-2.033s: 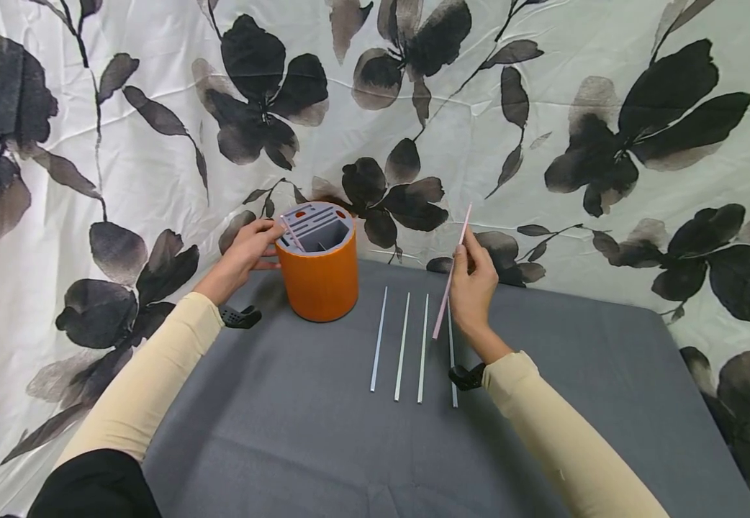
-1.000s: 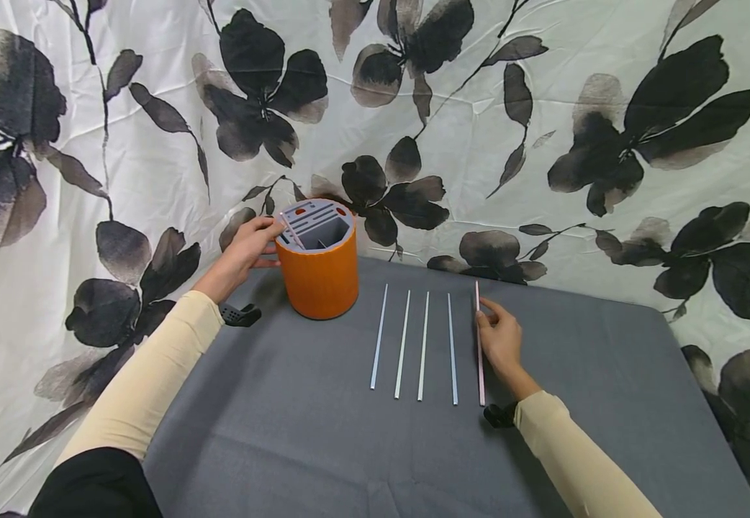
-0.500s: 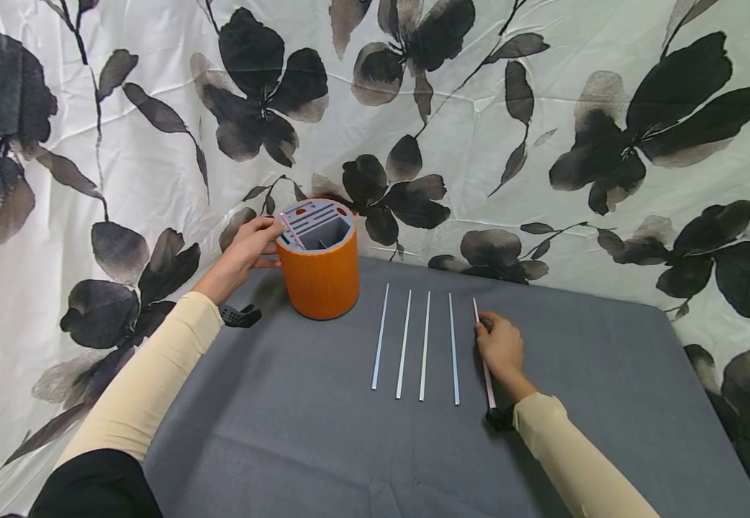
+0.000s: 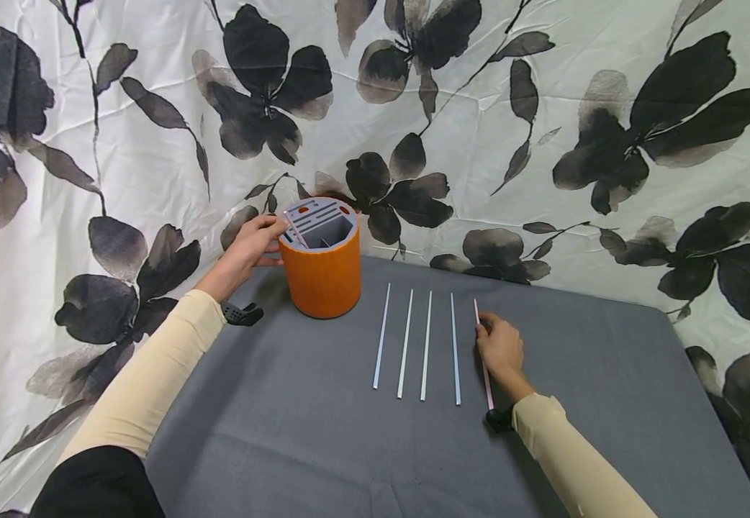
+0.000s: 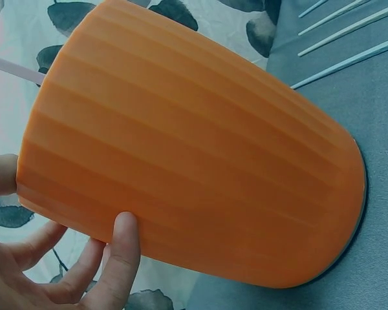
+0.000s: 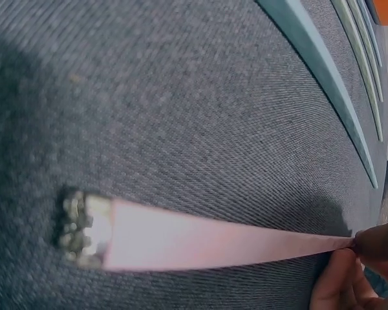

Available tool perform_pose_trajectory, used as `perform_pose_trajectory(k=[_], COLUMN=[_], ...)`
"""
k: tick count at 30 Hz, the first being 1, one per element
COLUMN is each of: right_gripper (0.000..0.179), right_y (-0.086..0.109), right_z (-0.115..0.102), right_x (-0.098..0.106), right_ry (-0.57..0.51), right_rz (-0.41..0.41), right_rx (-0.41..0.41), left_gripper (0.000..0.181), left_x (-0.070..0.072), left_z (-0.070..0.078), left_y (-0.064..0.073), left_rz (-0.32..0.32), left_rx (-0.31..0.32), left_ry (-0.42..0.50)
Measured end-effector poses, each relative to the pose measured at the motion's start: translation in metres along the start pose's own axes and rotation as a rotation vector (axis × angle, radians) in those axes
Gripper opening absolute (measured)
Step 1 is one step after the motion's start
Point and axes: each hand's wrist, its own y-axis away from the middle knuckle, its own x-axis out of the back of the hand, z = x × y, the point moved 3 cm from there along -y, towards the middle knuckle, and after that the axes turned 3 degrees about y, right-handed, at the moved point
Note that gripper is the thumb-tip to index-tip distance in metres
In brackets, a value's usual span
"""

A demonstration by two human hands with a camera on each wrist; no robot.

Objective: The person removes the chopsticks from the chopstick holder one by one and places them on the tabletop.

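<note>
An orange utensil holder (image 4: 323, 288) with a grey slotted top stands upright at the table's back edge. My left hand (image 4: 245, 248) grips its left rim, with fingers against the ribbed wall (image 5: 181, 142). A pale pink chopstick (image 4: 294, 230) leans in the holder's top beside those fingers. My right hand (image 4: 501, 349) pinches another pink chopstick (image 6: 233, 245), low along the grey table; its near end has a glittery silver tip. To its left lie several pale chopsticks, blue (image 4: 455, 352) and whitish green (image 4: 426, 345), spaced side by side and pointing away from me.
The table (image 4: 310, 432) has a grey cloth cover. Behind it hangs a white curtain (image 4: 479, 165) with dark flowers. A black wrist strap (image 4: 242, 315) shows at the left wrist, and a black device (image 4: 499, 419) at the right one.
My right hand has carried the pink chopstick down and rightward from above the row to beside it. In the last half second it has barely moved. My left hand has stayed on the holder.
</note>
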Motion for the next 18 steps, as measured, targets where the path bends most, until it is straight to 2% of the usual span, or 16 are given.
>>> perform_pose_trajectory(k=[7, 9, 14, 18], right_gripper=[0.028, 0.027, 0.024, 0.023], right_y=[0.000, 0.001, 0.001, 0.000], right_z=[-0.002, -0.003, -0.012, -0.026], right_x=[0.004, 0.004, 0.001, 0.002], right_ry=[-0.020, -0.042, -0.156, -0.247], right_rz=[0.071, 0.085, 0.114, 0.104], right_rx=[0.018, 0.046, 0.218, 0.336], left_gripper=[0.063, 0.063, 0.062, 0.062], left_x=[-0.002, -0.002, -0.003, -0.001], left_z=[0.004, 0.004, 0.004, 0.003], left_y=[0.002, 0.003, 0.003, 0.003], left_rz=[-0.001, -0.002, -0.002, 0.003], left_rx=[0.012, 0.011, 0.003, 0.002], left_ry=[-0.003, -0.002, 0.001, 0.001])
